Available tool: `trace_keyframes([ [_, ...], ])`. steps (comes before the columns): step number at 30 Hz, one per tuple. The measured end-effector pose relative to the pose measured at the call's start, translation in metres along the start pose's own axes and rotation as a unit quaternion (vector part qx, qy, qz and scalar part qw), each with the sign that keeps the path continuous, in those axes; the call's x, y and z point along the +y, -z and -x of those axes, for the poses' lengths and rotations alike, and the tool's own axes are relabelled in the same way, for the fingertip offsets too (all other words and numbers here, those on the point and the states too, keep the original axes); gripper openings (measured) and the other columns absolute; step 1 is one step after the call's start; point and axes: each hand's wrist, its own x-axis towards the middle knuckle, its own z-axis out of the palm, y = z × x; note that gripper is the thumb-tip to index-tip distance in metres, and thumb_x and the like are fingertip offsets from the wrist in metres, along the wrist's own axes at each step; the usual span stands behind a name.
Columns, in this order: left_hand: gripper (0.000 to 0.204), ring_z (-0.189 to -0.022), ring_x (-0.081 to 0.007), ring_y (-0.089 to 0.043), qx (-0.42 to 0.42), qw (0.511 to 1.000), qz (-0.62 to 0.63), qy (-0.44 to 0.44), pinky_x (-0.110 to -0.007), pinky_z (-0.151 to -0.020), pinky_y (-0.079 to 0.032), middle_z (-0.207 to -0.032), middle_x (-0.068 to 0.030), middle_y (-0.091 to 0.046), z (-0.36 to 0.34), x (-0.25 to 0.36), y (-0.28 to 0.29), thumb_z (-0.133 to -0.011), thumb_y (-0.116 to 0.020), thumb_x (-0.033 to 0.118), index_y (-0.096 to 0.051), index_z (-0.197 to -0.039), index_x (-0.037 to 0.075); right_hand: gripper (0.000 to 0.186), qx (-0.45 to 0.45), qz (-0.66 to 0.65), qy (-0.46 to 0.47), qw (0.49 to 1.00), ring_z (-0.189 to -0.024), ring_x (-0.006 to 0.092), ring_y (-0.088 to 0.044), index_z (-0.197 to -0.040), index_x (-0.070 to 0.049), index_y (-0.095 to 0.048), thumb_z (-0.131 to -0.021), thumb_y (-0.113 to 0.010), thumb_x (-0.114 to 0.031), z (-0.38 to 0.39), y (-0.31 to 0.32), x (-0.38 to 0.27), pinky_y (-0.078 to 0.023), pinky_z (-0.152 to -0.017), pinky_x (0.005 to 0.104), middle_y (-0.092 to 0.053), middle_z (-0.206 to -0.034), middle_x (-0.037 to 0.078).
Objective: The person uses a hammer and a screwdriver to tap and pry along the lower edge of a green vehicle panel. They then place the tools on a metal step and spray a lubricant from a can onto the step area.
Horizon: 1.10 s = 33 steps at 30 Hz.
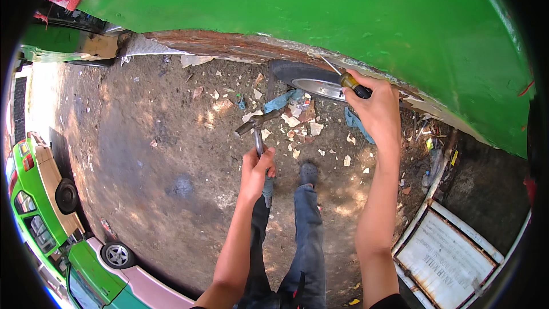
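Observation:
My left hand is closed round the handle of a hammer, its metal head up and apart from the vehicle. In my right hand is a screwdriver with a yellow and black handle. The screwdriver's shaft points up and left, its tip at the chipped lower edge of a green vehicle body panel. Along that edge the paint is broken away, showing a rough brown and whitish strip. Just below my right hand's tool is a wheel with a black tyre, partly under the panel.
Pale flakes and blue cloth scraps litter the dirt ground by the wheel. A white-framed sign board lies at the lower right. Green vehicles stand at the left, and another vehicle's end is at the upper left.

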Motion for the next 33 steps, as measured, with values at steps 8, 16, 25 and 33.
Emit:
trace_keyframes([
  [8,0.027,-0.053,-0.0118,-0.046,0.004,0.999,0.039,-0.010,-0.031,-0.052,-0.039,-0.062,-0.0004,-0.045,0.000,-0.001,0.009,-0.097,-0.063,0.023,-0.048,-0.085,0.005,0.042,0.002,-0.013,-0.008,1.000,-0.068,0.0099,-0.061,-0.126,-0.011,-0.072,-0.084,-0.076,-0.016,0.011,0.008,-0.012,-0.052,-0.073,0.0286,-0.071,-0.074,0.017],
  [16,0.026,-0.053,-0.0115,-0.046,0.012,1.000,0.017,-0.007,-0.031,-0.051,-0.038,-0.060,0.0003,-0.044,0.001,-0.004,0.013,-0.097,-0.064,0.022,-0.048,-0.084,0.005,0.042,0.000,0.006,-0.018,1.000,-0.071,0.0192,-0.071,-0.123,-0.009,-0.073,-0.082,-0.077,-0.018,0.002,-0.042,-0.006,-0.053,-0.077,0.0326,-0.075,-0.084,0.021],
  [25,0.026,-0.054,-0.0125,-0.044,0.016,0.999,0.026,0.008,-0.032,-0.055,-0.041,-0.062,0.0025,-0.037,-0.006,0.005,0.014,-0.097,-0.060,0.022,-0.044,-0.082,0.008,0.043,0.007,0.061,-0.019,0.998,-0.066,0.0157,-0.062,-0.126,-0.009,-0.071,-0.083,-0.076,-0.014,0.000,-0.011,-0.028,-0.052,-0.073,0.0294,-0.073,-0.084,0.019],
  [33,0.029,-0.054,-0.0118,-0.044,0.015,1.000,0.017,0.012,-0.032,-0.054,-0.041,-0.062,0.0026,-0.037,-0.005,0.010,0.015,-0.097,-0.060,0.023,-0.043,-0.079,0.009,0.043,0.004,0.018,-0.020,1.000,-0.062,0.0165,-0.062,-0.125,-0.010,-0.072,-0.083,-0.076,-0.015,0.001,0.016,-0.033,-0.051,-0.068,0.0334,-0.069,-0.074,0.018],
])
